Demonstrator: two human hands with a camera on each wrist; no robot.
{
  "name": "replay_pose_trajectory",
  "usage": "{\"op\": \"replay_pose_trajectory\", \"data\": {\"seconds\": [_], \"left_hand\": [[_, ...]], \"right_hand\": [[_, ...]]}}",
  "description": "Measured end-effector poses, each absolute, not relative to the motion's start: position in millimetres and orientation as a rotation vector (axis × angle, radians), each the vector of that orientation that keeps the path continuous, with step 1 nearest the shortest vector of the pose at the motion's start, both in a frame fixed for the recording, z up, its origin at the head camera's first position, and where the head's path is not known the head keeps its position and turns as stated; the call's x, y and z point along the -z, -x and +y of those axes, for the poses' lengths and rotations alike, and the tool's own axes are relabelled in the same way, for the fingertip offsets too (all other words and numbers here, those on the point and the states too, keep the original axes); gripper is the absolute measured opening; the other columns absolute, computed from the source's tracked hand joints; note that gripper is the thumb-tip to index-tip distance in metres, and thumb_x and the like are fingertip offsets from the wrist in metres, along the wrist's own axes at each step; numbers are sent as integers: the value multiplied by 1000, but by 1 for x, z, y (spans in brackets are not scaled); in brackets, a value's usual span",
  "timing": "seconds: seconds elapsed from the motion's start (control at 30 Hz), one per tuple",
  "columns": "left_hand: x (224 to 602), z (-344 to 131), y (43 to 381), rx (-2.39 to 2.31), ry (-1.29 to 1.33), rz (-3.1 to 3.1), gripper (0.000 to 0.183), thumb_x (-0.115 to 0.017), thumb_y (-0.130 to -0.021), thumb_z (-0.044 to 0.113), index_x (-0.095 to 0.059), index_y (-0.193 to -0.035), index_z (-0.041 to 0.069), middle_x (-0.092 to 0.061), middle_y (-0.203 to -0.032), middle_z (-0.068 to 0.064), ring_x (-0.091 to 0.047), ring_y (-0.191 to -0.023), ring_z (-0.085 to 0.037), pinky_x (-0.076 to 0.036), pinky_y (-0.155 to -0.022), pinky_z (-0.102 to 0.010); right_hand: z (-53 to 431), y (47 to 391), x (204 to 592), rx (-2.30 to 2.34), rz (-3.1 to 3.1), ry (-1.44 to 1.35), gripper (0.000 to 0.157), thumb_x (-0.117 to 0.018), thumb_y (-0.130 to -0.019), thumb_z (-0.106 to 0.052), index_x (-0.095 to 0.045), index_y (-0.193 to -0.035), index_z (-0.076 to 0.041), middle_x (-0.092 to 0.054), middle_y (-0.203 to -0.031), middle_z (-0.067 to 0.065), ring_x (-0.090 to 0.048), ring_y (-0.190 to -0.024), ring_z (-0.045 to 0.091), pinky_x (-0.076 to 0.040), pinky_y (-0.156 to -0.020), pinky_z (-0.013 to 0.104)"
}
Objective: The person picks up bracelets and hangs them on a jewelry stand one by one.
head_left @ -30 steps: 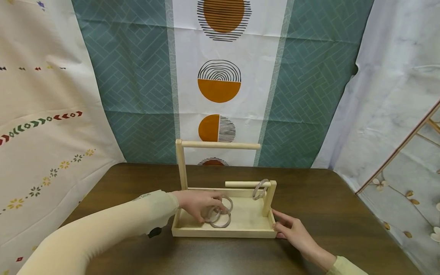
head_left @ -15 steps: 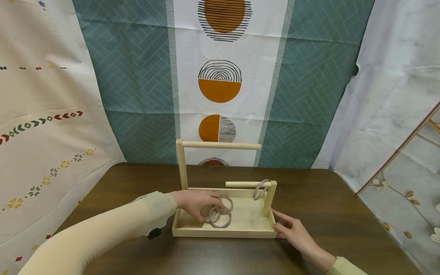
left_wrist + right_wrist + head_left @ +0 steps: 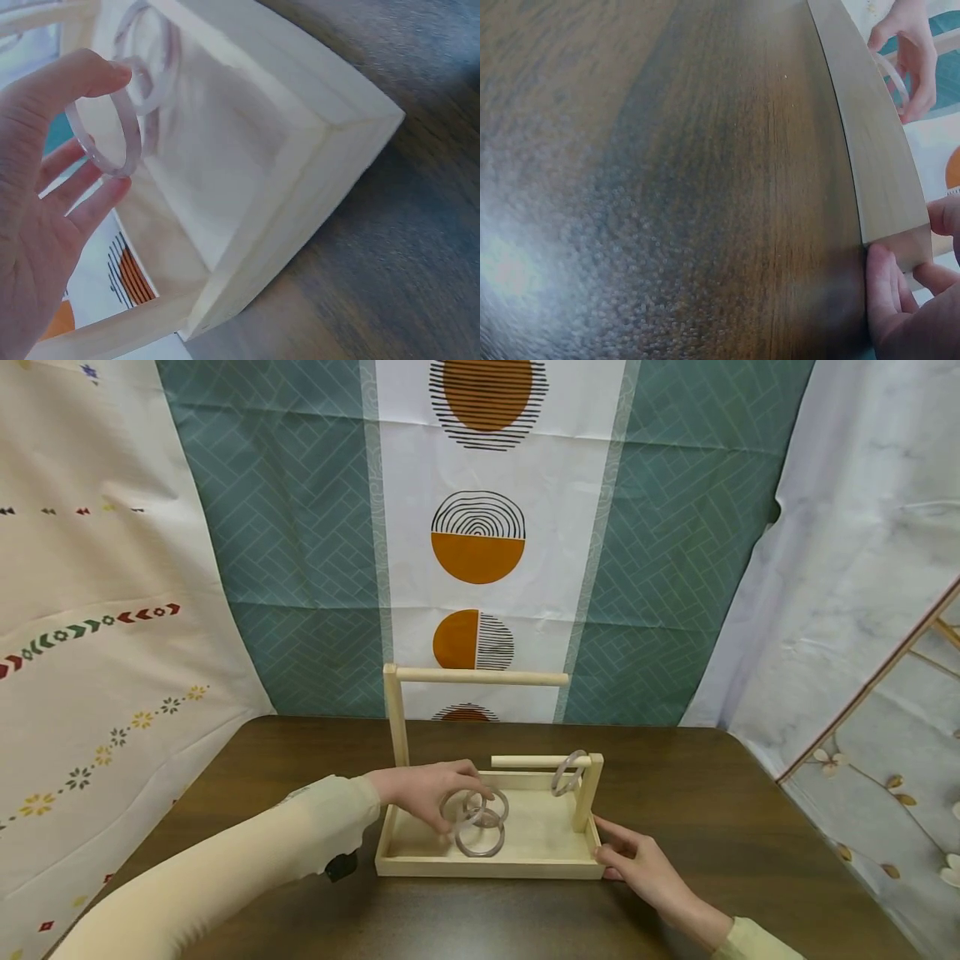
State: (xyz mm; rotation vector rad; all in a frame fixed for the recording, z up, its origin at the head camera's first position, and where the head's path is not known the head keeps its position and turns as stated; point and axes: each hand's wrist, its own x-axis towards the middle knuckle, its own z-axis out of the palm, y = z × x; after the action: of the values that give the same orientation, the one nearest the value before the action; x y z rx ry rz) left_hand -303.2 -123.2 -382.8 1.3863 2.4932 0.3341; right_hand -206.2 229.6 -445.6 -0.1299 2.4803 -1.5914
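Observation:
My left hand (image 3: 423, 789) pinches a pale translucent bangle (image 3: 129, 142) between thumb and fingertips, raised over the wooden jewelry stand's tray (image 3: 487, 869). Beneath it, other bangles (image 3: 480, 853) lie overlapping on the tray floor; the hand and held ring partly hide them. One more bangle (image 3: 557, 781) hangs on the stand's short bar (image 3: 525, 762), close to its right post. My right hand (image 3: 641, 864) grips the tray's right end, with fingers at its front and side in the right wrist view.
A taller post at the tray's left carries a long bar (image 3: 483, 677), which extends rightward above my left hand. The stand sits on a dark brown table (image 3: 675, 793). Patterned cloths (image 3: 300, 527) hang behind and at both sides.
My left hand has risen slightly from the tray floor, lifting one bangle away from the others. The right hand and the stand stay in place.

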Motion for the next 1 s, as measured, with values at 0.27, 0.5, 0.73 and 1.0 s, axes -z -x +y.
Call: {"op": "replay_pose_trajectory", "data": {"seconds": [0.27, 0.5, 0.73, 1.0], "left_hand": [[377, -127, 310, -417, -1394, 2525, 73, -80, -76, 16, -52, -143, 25, -53, -133, -6, -57, -106, -28, -47, -76, -24], [368, -131, 315, -547, -1386, 2564, 71, -77, -75, 7, -53, -142, 18, -55, -136, -3, -59, -104, -25, -52, -77, -22], [366, -134, 315, -634, -1367, 2609, 73, -75, -76, 7, -50, -144, 18, -53, -138, -4, -57, -98, -24, -51, -79, -22], [360, -138, 312, -880, -1252, 2619, 70, -72, -81, 5, -47, -145, 18, -47, -141, -14, -54, -114, -24, -56, -96, -35]], "right_hand": [[228, 207, 446, 1577, 2495, 112, 62, -64, -93, -19, -41, -149, -1, -67, -99, 12, -63, -87, 14, -59, -76, 27], [229, 207, 446, 1571, 2502, 132, 62, -63, -94, -19, -41, -149, -1, -68, -96, 11, -64, -86, 14, -59, -76, 27], [230, 207, 447, 1568, 2513, 148, 62, -64, -94, -20, -41, -149, -1, -68, -96, 10, -64, -86, 13, -59, -76, 27], [230, 207, 448, 1570, 2510, 141, 62, -64, -94, -20, -41, -149, -1, -69, -96, 10, -64, -86, 14, -60, -76, 27]]}}
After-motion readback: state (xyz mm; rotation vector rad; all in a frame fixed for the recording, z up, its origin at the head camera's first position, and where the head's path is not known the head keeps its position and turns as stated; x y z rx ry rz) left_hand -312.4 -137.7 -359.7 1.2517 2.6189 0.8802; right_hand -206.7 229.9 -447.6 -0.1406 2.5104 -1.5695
